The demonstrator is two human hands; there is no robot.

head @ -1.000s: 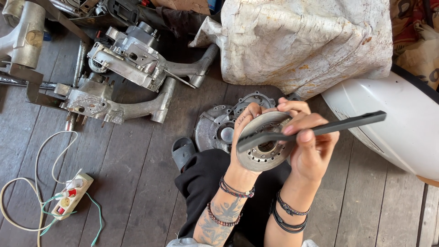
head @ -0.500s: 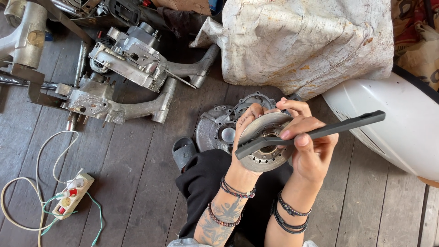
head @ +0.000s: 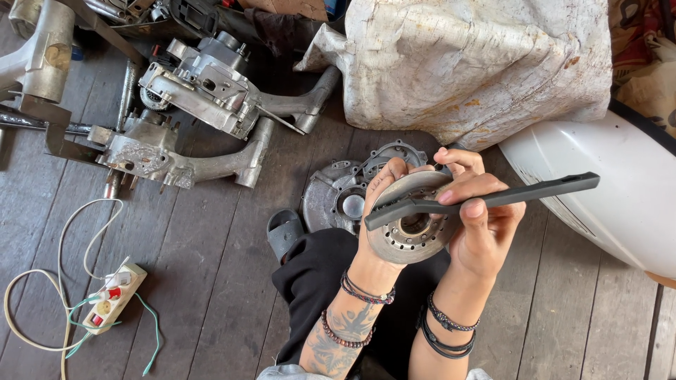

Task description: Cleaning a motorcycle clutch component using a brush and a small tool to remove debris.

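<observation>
Gripped in the left hand [head: 377,211], the round metal disc [head: 412,229] stays raised above the lap; the right hand [head: 486,225], still clenched on the dark flat bar [head: 493,199], has barely shifted it across the disc's face.

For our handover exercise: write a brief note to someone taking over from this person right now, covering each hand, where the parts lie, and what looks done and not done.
Left hand: grips the round grey metal disc by its rim, above the lap.
Right hand: holds the long dark flat bar laid across the disc's face.
Nearby: round grey metal cover plate on the wooden plank floor; silver engine casings further left.
Done: disc is lifted off the floor.
Left: cannot tell; bar and disc both in hand.
</observation>
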